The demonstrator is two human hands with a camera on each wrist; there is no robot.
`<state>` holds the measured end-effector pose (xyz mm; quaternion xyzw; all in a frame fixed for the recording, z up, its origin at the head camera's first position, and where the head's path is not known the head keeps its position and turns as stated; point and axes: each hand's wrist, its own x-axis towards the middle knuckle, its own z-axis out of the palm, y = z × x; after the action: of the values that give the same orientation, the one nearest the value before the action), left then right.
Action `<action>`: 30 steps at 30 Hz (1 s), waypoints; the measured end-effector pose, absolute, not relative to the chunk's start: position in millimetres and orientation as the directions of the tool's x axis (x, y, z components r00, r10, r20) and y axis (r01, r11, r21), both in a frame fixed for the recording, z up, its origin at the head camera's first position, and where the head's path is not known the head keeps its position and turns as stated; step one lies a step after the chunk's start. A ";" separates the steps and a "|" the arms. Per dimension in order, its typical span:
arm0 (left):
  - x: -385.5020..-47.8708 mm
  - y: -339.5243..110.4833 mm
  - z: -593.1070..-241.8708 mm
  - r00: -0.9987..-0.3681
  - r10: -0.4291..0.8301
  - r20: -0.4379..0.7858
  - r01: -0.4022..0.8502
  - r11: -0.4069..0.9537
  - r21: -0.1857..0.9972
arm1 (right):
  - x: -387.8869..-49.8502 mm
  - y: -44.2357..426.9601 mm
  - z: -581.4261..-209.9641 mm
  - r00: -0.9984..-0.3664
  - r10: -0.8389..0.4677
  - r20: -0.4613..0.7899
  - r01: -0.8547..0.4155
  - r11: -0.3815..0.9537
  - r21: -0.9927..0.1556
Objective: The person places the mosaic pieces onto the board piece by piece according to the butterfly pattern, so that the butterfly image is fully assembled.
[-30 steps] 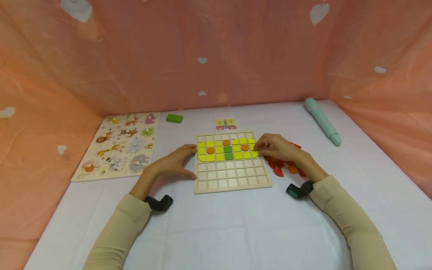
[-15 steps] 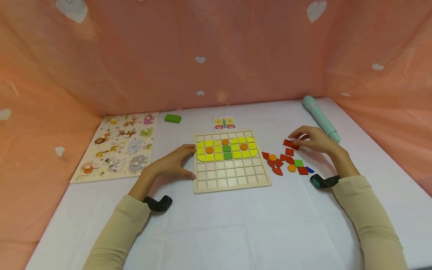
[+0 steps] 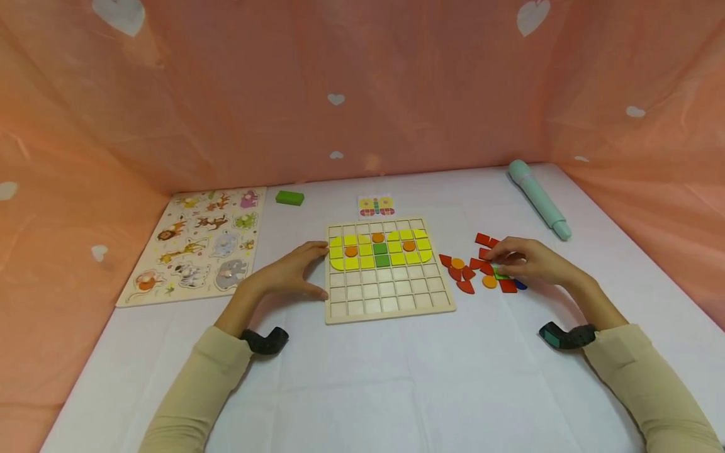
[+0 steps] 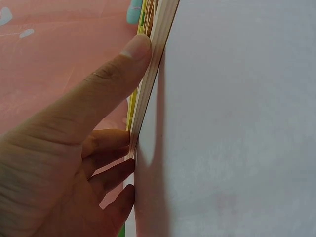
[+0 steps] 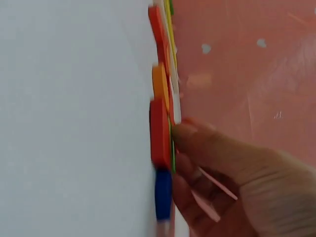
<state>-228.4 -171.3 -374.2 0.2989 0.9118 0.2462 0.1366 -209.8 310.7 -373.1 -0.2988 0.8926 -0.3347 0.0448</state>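
Observation:
A wooden grid board (image 3: 391,290) lies flat with yellow, orange and green tiles filling its upper rows. My left hand (image 3: 290,272) rests against its left edge, thumb and fingers spread; the left wrist view shows the thumb (image 4: 106,86) touching the board's side. To the right of the board lies a loose group of tiles. There my right hand (image 3: 535,261) has thumb and fingers at a green square tile (image 3: 498,274), pinching it as it lies among the others. A red tile (image 5: 159,133) and a blue tile (image 5: 163,195) sit close by in the right wrist view.
A picture card with a butterfly (image 3: 376,206) lies behind the board. An animal puzzle (image 3: 192,248) is at the left, beside a green block (image 3: 290,198). The mint-coloured microphone-shaped object (image 3: 540,200) lies at the back right. Orange discs (image 3: 489,282) lie among red tiles.
My right hand has left the board's right edge, passed over the red tiles farther right, then come down to the green square tile. The left hand has stayed at the board.

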 end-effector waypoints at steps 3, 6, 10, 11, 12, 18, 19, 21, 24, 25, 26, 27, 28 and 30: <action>-228.2 -171.2 -373.3 -0.785 0.612 -0.101 0.479 0.702 0.527 | -208.3 307.1 -376.3 -0.811 -0.565 0.152 -0.529 0.597 -0.604; -228.7 -171.2 -373.1 -0.783 0.613 -0.101 0.482 0.702 0.525 | -208.0 302.7 -377.5 -0.818 -0.551 0.163 -0.533 0.622 -0.573; -228.8 -171.6 -372.9 -0.784 0.613 -0.099 0.482 0.701 0.527 | -208.3 296.2 -376.8 -0.822 -0.542 0.176 -0.547 0.667 -0.506; -228.8 -171.8 -372.9 -0.784 0.613 -0.099 0.482 0.700 0.526 | -208.4 294.8 -376.5 -0.820 -0.543 0.180 -0.554 0.673 -0.491; -229.0 -171.7 -373.0 -0.784 0.613 -0.099 0.481 0.700 0.528 | -208.5 293.5 -376.5 -0.818 -0.545 0.185 -0.560 0.677 -0.478; -229.6 -171.0 -373.8 -0.784 0.612 -0.108 0.474 0.701 0.534 | -209.9 289.9 -379.9 -0.812 -0.546 0.205 -0.576 0.698 -0.425; -229.3 -171.0 -373.8 -0.784 0.611 -0.108 0.473 0.701 0.534 | -210.2 289.3 -380.5 -0.821 -0.536 0.198 -0.565 0.708 -0.424; -229.3 -170.9 -374.0 -0.785 0.610 -0.109 0.472 0.703 0.532 | -210.9 288.0 -381.5 -0.841 -0.510 0.179 -0.534 0.732 -0.423; -229.1 -170.7 -374.3 -0.785 0.610 -0.108 0.473 0.703 0.531 | -210.8 285.5 -380.3 -0.868 -0.475 0.145 -0.488 0.760 -0.430; -229.1 -170.7 -374.4 -0.785 0.611 -0.108 0.474 0.703 0.530 | -210.6 284.9 -379.3 -0.873 -0.468 0.135 -0.477 0.765 -0.433; -229.4 -170.7 -374.6 -0.785 0.611 -0.107 0.474 0.703 0.530 | -210.4 284.4 -378.2 -0.874 -0.469 0.131 -0.476 0.766 -0.432; -229.7 -170.6 -374.8 -0.785 0.610 -0.107 0.475 0.703 0.530 | -210.2 284.0 -376.7 -0.873 -0.470 0.128 -0.476 0.768 -0.430; -229.4 -170.4 -374.5 -0.785 0.610 -0.107 0.474 0.704 0.529 | -210.0 283.3 -374.6 -0.874 -0.470 0.124 -0.474 0.770 -0.428; -229.2 -170.2 -374.0 -0.788 0.606 -0.110 0.470 0.707 0.528 | -210.7 281.8 -369.9 -0.870 -0.475 0.131 -0.482 0.768 -0.421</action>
<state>-229.2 -170.2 -374.0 0.2945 0.9134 0.2444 0.1391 -210.7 281.8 -369.9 -0.2544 0.9402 -0.2264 -0.0082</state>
